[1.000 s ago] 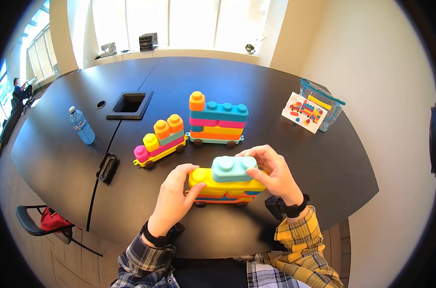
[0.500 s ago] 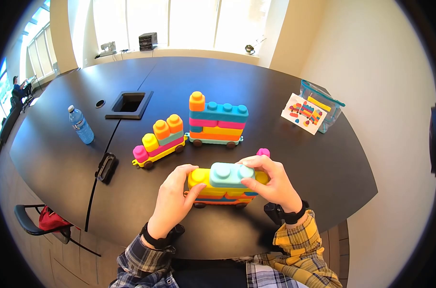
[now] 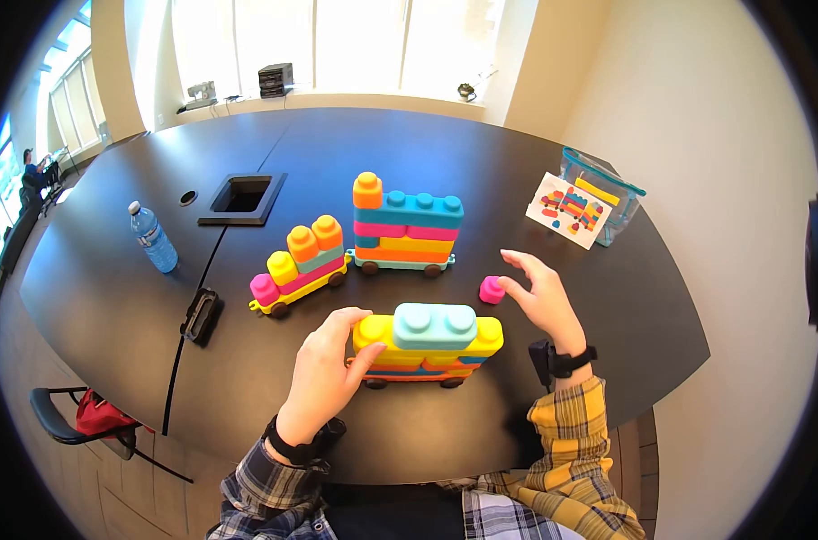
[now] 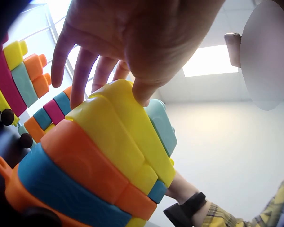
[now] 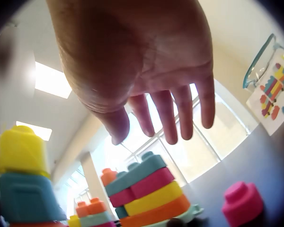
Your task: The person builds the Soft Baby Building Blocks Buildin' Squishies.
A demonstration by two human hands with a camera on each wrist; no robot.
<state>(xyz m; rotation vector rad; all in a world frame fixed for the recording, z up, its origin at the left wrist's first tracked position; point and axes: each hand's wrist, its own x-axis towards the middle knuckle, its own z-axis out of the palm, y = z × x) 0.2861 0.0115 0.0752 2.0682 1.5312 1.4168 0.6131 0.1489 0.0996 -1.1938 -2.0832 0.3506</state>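
My left hand (image 3: 321,364) grips the left end of a wheeled block wagon (image 3: 440,362), thumb on the near side and fingers behind. The wagon's layers are orange, blue and yellow. On the middle of its yellow top sits a light-aqua two-stud brick (image 3: 434,327). My right hand (image 3: 548,301), its fingers spread, reaches over the table beside a small pink one-stud block (image 3: 492,290). From the right wrist view, the palm is above and apart from the pink block (image 5: 242,204), with nothing between the fingers.
Beyond my hands stand a stepped block wagon (image 3: 302,267) and a taller one (image 3: 407,229), end to end. A picture card (image 3: 570,211) leans against a clear zip bag (image 3: 620,220). Leftward are a water bottle (image 3: 154,237), a black holder (image 3: 201,315) and a table opening (image 3: 245,196).
My right hand has let go of the aqua brick and moved right and away toward the pink block, which has come into full view. My left hand keeps its hold on the wagon.
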